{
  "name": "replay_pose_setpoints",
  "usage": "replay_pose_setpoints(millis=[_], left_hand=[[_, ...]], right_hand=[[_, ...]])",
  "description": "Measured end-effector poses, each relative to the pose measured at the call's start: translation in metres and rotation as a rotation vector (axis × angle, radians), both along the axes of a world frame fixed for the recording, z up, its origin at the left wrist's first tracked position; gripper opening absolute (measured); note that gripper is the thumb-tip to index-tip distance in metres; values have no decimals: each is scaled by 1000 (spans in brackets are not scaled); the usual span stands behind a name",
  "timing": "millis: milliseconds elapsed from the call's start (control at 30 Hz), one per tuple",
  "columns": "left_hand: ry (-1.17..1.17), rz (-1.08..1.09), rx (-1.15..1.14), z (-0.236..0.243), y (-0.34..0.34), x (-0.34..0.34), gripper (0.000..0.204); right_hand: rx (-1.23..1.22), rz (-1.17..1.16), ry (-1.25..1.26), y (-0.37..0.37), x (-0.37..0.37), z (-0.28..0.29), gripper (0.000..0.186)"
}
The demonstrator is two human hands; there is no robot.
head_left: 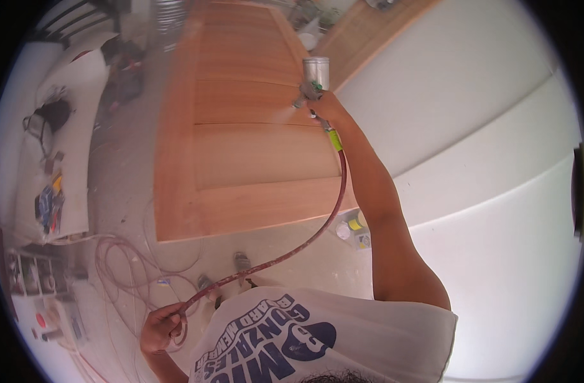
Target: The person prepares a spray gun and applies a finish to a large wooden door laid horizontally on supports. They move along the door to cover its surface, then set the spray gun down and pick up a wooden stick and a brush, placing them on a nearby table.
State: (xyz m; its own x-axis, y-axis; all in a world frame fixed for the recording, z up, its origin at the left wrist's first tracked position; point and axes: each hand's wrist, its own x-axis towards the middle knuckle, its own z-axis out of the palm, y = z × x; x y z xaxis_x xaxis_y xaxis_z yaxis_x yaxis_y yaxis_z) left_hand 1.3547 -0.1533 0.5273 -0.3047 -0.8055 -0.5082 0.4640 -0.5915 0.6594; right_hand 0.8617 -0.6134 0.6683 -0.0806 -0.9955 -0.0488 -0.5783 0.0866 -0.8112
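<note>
My right hand (330, 107) is stretched far forward, its fingers wrapped round a spray gun (310, 91) with a metal cup (317, 70) on top. A pale mist leaves the nozzle toward the left, over a wooden panel door (177, 198) in a reddish-brown tone. From the gun's handle, past a bright green band, a dark red air hose (340, 191) curves down and across in front of me. Low on the left, my left hand (163, 329) is closed on that hose, holding it off the floor.
Coils of hose (123, 262) lie on the floor at the left. A white-topped table (75, 159) there carries tools and a dark bag-like item. Small cans (355, 223) stand by the door's near right corner. Another wooden panel (368, 32) leans near the white wall (489, 179).
</note>
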Motion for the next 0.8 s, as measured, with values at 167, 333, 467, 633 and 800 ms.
replay_pose_setpoints(millis=[167, 333, 467, 633, 800], left_hand=[[-26, -130, -19, 3, -47, -49, 39], [-51, -233, -74, 20, -81, -88, 39], [-57, -245, -72, 25, -88, -81, 38], [-65, -143, -126, 12, -64, -37, 39], [-108, -40, -92, -15, -18, 18, 41]], right_hand=[[-18, -181, 98, 5, -120, -9, 18], [-40, -361, 318, 3, -216, -13, 25], [-29, -383, 349, 10, -225, -8, 26], [-40, -194, 55, 32, -167, -7, 19], [46, -8, -81, 52, -24, 13, 21]])
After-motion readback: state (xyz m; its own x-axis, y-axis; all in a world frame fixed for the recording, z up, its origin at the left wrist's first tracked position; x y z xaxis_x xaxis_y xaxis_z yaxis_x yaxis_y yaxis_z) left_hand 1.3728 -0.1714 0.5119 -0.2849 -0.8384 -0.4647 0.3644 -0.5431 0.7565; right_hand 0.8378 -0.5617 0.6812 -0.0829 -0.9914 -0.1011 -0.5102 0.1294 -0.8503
